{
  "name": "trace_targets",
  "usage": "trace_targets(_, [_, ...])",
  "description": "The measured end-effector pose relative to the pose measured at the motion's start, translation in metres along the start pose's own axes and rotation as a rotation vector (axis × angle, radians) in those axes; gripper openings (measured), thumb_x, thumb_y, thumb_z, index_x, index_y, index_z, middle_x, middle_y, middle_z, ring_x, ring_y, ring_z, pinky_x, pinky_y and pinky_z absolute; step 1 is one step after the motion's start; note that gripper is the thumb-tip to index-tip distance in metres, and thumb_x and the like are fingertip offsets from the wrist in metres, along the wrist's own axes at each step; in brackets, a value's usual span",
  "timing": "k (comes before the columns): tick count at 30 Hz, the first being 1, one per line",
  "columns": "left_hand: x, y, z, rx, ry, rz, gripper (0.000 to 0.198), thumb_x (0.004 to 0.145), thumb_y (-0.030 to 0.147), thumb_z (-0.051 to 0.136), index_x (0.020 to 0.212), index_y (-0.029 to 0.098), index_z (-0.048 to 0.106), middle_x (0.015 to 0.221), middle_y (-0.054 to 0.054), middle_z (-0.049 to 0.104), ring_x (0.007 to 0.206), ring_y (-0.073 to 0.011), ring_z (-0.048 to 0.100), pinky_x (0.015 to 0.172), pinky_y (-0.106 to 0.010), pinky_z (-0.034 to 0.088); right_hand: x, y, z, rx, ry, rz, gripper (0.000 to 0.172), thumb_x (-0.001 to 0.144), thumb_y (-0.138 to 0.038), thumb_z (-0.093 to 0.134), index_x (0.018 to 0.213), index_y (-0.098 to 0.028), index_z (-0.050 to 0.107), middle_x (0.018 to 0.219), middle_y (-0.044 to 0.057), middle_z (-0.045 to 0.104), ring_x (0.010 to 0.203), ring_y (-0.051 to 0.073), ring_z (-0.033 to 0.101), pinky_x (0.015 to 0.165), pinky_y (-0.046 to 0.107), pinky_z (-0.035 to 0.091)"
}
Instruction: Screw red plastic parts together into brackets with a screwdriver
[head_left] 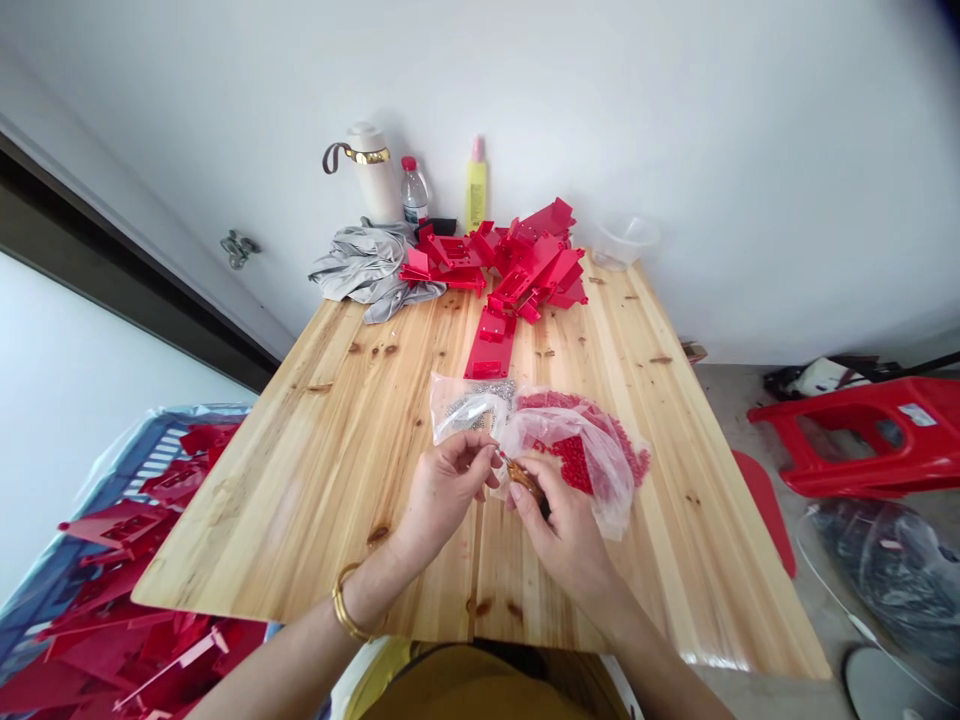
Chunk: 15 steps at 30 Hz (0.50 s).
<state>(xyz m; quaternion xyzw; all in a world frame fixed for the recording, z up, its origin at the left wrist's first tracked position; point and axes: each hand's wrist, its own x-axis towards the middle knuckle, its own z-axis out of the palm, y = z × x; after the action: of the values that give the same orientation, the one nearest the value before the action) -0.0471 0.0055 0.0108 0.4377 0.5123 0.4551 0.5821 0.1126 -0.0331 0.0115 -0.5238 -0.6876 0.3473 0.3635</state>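
Note:
Low over the table's middle, my right hand is closed around a short screwdriver with an amber-brown handle. Its tip points left, toward my left hand. There my thumb and finger are pinched together at the tip; whatever they hold is too small to make out. Just beyond my hands, a clear plastic bag contains small silvery metal pieces. To its right, another clear bag holds many small red parts.
Red plastic pieces are heaped at the back of the wooden table, beside a grey cloth. A white jug, water bottle, yellow bottle and clear tub stand along the wall. A blue crate with red pieces sits left; a red stool lies right.

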Motion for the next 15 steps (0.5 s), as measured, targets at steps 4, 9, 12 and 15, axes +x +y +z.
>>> trace_targets(4, [-0.004,0.0,0.001,0.055,0.026,0.002,0.022,0.081,0.036,0.067,0.088,0.016,0.065,0.072,-0.002,0.068,0.059,-0.012,0.064,0.046,-0.019,0.049,-0.001,-0.001,0.001,-0.012,0.005,0.0,0.02,0.1,-0.024,0.045,0.115,-0.021,0.057,0.102,0.008,0.074,0.088,0.02,0.071,0.074,0.029,0.054])
trace_targets(9, [-0.003,0.004,-0.002,-0.071,-0.046,-0.006,0.024,0.08,0.038,0.071,0.082,0.016,0.061,0.067,0.0,0.066,0.055,-0.011,0.062,0.047,-0.019,0.048,0.0,0.001,0.001,0.004,0.006,-0.031,0.02,0.1,-0.024,0.046,0.115,-0.021,0.059,0.104,0.007,0.074,0.09,0.02,0.071,0.074,0.029,0.055])
trace_targets(12, [-0.004,0.006,-0.003,-0.18,-0.186,-0.067,0.027,0.081,0.039,0.073,0.083,0.016,0.057,0.064,0.0,0.065,0.054,-0.0109,0.061,0.047,-0.019,0.045,0.002,0.003,-0.003,0.092,-0.005,-0.053,0.02,0.099,-0.026,0.048,0.113,-0.021,0.061,0.108,0.008,0.073,0.1,0.021,0.07,0.08,0.029,0.056])
trace_targets(15, [0.001,0.014,-0.007,-0.138,-0.28,-0.075,0.032,0.08,0.04,0.073,0.095,0.017,0.057,0.072,-0.001,0.066,0.058,-0.0121,0.062,0.049,-0.021,0.045,0.002,0.002,-0.007,0.171,0.004,-0.021,0.021,0.099,-0.029,0.049,0.115,-0.021,0.06,0.108,0.008,0.073,0.099,0.021,0.07,0.08,0.029,0.058])
